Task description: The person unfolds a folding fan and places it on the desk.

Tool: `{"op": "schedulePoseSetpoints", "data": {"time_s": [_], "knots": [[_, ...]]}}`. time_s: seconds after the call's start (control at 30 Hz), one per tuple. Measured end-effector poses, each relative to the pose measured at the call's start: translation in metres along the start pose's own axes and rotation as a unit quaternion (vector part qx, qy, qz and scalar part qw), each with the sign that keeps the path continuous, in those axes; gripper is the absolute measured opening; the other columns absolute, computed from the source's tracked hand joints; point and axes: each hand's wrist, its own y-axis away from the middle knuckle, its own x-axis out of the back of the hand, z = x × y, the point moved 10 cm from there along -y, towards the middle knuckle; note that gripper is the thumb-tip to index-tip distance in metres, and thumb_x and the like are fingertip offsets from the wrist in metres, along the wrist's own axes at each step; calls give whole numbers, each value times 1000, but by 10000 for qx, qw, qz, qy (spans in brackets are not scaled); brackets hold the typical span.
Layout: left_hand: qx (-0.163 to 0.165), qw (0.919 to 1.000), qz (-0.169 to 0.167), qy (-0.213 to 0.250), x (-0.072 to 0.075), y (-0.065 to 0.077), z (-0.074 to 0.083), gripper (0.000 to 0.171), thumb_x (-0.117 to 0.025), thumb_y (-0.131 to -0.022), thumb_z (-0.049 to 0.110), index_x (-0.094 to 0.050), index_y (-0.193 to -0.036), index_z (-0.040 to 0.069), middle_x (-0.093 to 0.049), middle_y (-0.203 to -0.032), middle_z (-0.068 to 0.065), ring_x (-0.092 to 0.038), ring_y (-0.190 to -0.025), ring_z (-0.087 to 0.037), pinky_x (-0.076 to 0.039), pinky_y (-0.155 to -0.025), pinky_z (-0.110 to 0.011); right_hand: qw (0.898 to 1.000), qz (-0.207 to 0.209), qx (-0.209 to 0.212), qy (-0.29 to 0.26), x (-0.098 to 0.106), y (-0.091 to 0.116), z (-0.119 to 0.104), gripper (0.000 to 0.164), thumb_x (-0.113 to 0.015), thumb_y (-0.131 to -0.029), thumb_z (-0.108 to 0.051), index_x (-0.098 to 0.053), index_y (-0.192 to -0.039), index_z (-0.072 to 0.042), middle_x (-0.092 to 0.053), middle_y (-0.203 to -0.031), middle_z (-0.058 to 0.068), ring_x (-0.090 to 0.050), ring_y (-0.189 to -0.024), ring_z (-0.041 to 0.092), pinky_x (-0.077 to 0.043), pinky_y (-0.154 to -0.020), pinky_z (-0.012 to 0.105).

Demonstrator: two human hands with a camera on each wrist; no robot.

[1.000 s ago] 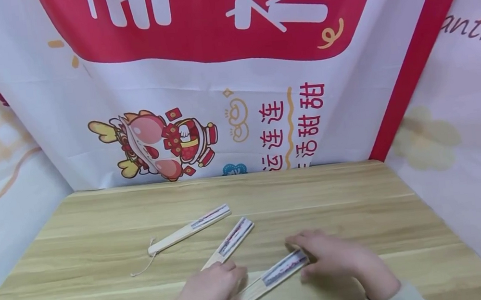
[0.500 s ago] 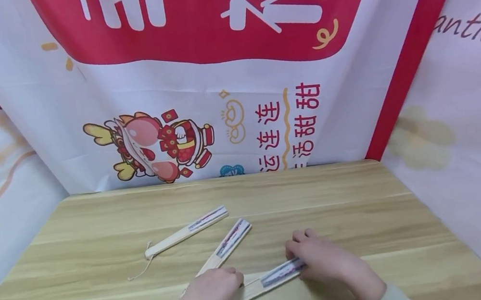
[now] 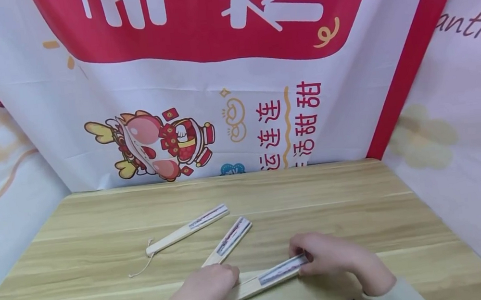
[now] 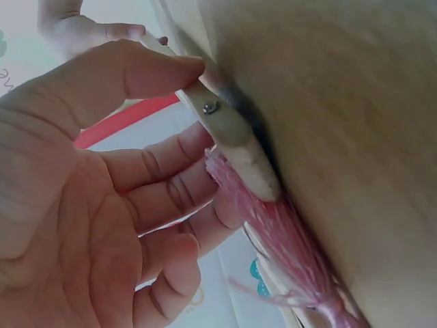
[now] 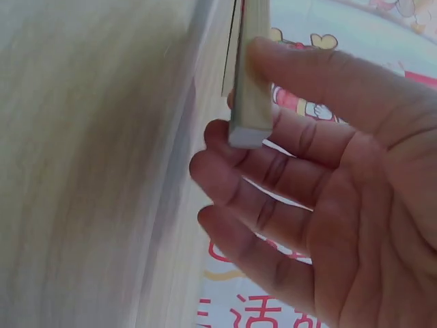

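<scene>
A folded fan [image 3: 274,273] with pale wooden outer ribs and a printed strip lies slanted between my two hands. My left hand [image 3: 200,294] pinches its riveted end between thumb and fingers; the left wrist view shows the rivet [image 4: 209,107] under the thumb. Beside that end, a pink tassel [image 4: 293,253] trails along the tabletop. My right hand [image 3: 333,259] grips the other end, thumb on one side and fingers on the other, with the fan's squared tip [image 5: 250,134] protruding. A second folded fan [image 3: 233,237] lies just beyond, its lower end hidden behind my left hand.
Farther back on the wooden table [image 3: 314,196] lies a third folded fan [image 3: 189,228] with a thin cord [image 3: 145,266] at its near end. A printed cloth [image 3: 198,72] hangs behind the table's back edge, and pale cloths flank both sides.
My right hand has closed in on the front fan's printed end. My left hand keeps its hold, and the front fan has shifted slightly left. The two other fans stay put.
</scene>
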Motion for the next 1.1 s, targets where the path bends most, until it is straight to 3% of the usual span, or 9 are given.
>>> {"op": "schedulePoseSetpoints", "data": {"time_s": [0.2, 0.37, 0.53, 0.63, 0.73, 0.9, 1.1], "knots": [[132, 9989, -179, 404, -2, 0, -5, 21, -72, -70, 16, -54, -76, 23, -46, -67, 15, -39, -59, -5, -35, -51, -21, 9983, 96, 370, -434, 8, 3, -3, 19, -72, -81, -7, -62, -95, -15, -55, -80, -7, -47, -71, 1, -44, -61, 18], [187, 9947, -216, 990, -1, -3, -11, 20, -74, -72, 15, -62, -87, 20, -49, -67, 14, -40, -57, -2, -38, -50, -19, 9935, 128, 409, -1051, 17, 4, 1, 20, -71, -88, -14, -63, -106, -18, -60, -91, -6, -53, -82, 4, -48, -70, 22], [3, 9938, -48, 1111, 4, -8, -9, 23, -77, -73, 16, -68, -94, 17, -47, -63, 14, -37, -56, 2, -36, -49, -17, 9826, 488, 586, -1691, 29, 0, 3, 29, -72, -91, -20, -63, -117, -12, -64, -100, 3, -58, -86, 8, -50, -72, 24], [64, 9930, -36, 1182, 5, -8, -11, 18, -78, -73, 20, -66, -87, 21, -45, -61, 15, -37, -54, 2, -34, -47, -18, 9740, 724, 647, -2045, 34, -1, 3, 34, -72, -91, -17, -61, -122, -7, -65, -102, 8, -61, -86, 8, -52, -74, 23], [179, 9910, 18, 1327, 6, -7, -13, 15, -79, -74, 23, -66, -82, 23, -48, -61, 17, -39, -53, 2, -35, -47, -18, 9534, 866, 490, -2849, 33, -5, 2, 42, -69, -92, -12, -55, -130, -2, -66, -106, 14, -66, -90, 13, -59, -81, 31], [339, 9864, 85, 1606, 8, -9, -16, 14, -79, -76, 25, -65, -76, 24, -50, -59, 18, -40, -51, 2, -34, -44, -18, 9001, 1154, 126, -4199, 27, -16, -5, 65, -63, -94, -3, -31, -151, -3, -65, -114, 30, -72, -96, 31, -57, -92, 49], [662, 9730, 317, 2187, 10, -15, -26, 7, -76, -79, 22, -71, -83, 19, -57, -57, 17, -47, -50, 2, -38, -44, -18, 8854, 1934, -323, -4215, 25, -36, -21, 85, -55, -95, 7, -6, -160, -18, -66, -114, 33, -73, -88, 26, -61, -85, 39]]}}
